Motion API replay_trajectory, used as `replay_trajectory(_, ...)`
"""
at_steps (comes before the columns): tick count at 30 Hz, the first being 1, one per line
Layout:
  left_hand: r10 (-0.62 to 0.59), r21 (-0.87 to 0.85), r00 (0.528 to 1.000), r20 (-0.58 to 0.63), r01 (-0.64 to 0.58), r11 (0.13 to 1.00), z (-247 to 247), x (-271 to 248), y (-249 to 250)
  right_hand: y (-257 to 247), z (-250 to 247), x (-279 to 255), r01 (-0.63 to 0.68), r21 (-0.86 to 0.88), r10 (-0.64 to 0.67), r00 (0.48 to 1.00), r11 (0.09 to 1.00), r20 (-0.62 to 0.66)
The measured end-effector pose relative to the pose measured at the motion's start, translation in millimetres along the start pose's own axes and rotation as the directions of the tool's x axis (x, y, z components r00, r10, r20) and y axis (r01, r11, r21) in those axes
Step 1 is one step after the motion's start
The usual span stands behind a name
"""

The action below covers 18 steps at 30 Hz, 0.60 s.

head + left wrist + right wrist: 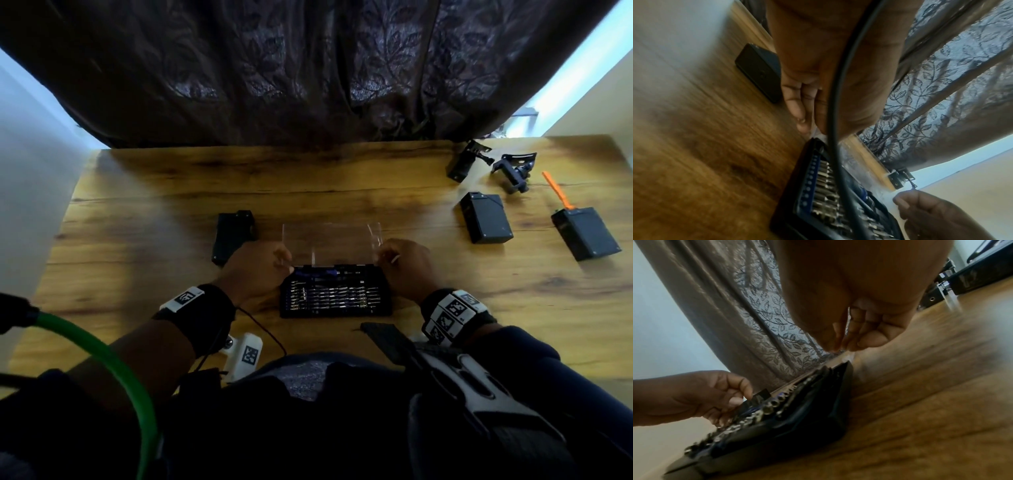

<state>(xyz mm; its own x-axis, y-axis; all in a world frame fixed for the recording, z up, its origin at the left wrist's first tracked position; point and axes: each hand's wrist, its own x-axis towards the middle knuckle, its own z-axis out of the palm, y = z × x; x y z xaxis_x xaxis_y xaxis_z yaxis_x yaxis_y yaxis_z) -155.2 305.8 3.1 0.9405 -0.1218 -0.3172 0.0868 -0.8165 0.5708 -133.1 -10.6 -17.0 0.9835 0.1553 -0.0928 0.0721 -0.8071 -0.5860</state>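
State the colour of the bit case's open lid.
The lid is clear, colourless plastic; the table shows through it. Best seen in the head view.

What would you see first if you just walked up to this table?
Right in the middle of the wooden table sits an open black case full of shiny screwdriver bits. Its clear lid stands up behind, with the left hand and right hand pinching its lower corners. Far right, an orange stick lies by a black box.

left hand [255, 274], right hand [409, 269], both in pinch
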Motion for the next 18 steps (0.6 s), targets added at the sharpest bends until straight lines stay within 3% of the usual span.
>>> replay_trajectory(2,0.010,0.018,1.000,0.028,-0.011,1.000,0.5,-6.1,-1.2,-6.8,3.0,-8.3,0.074,-0.057,-0.067,0.992,0.996,0.111)
replay_trajectory(4,-0.003,0.053,0.999,0.034,0.001,0.999,1.7,-11.0,-2.9,-9.7,6.3,-11.8,0.094,-0.114,-0.078,0.987,0.989,0.143)
replay_trajectory(11,-0.033,0.037,0.999,-0.012,0.033,0.999,4.5,-17.5,-6.9,-10.4,9.7,-14.0,0.001,-0.069,0.005,0.995,0.998,0.096)
replay_trajectory(18,-0.037,0.064,0.998,0.048,0.034,0.997,2.2,-17.9,4.0,-6.5,14.1,-15.0,-0.012,-0.031,0.014,0.998,0.999,0.069)
